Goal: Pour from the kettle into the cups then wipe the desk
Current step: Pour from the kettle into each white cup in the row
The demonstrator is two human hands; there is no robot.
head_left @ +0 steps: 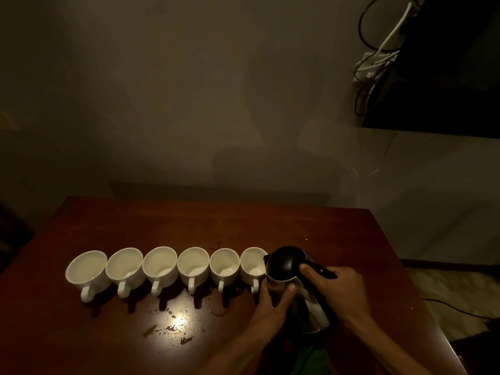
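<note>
six cups (193,262) lined up; kettle (282,259) tilts at the rightmost cup (253,262), our right hand (342,289) gripping its handle (320,270), left hand (272,303) bracing its body. pouring underway, we judge; counter (189,220) unwiped.

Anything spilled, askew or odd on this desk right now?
Yes. Spilled droplets and small puddles lie on the desk in front of the row of cups, glinting in the glare. The kettle leans toward the rightmost cup, but the left hand and right hand hold it, so that tilt looks deliberate.

A dim grey wall (189,90) carries a dark panel (446,77) beside tangled cables (378,58).
</note>
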